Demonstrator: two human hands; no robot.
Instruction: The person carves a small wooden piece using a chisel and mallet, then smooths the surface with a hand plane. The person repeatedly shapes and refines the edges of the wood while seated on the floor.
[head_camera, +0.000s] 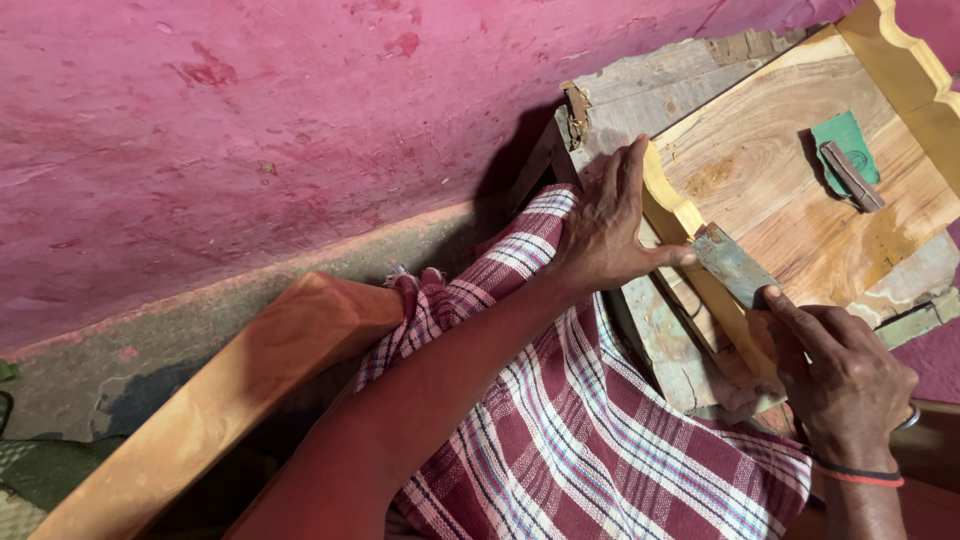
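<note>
My left hand (605, 225) lies flat on the near edge of a wooden tray-like frame (770, 170), its thumb touching a thin flat metal blade (732, 266). My right hand (835, 370) grips the other end of that blade and presses it against the frame's yellowish scalloped rim (675, 215). The frame rests on rough grey boards (650, 95) over my lap, which is covered by a maroon checked cloth (570, 420).
A small green pad with a short metal strip (845, 165) lies on the frame's panel. A long orange-brown wooden beam (230, 385) slants along the floor at left. A pink wall (250, 130) rises behind.
</note>
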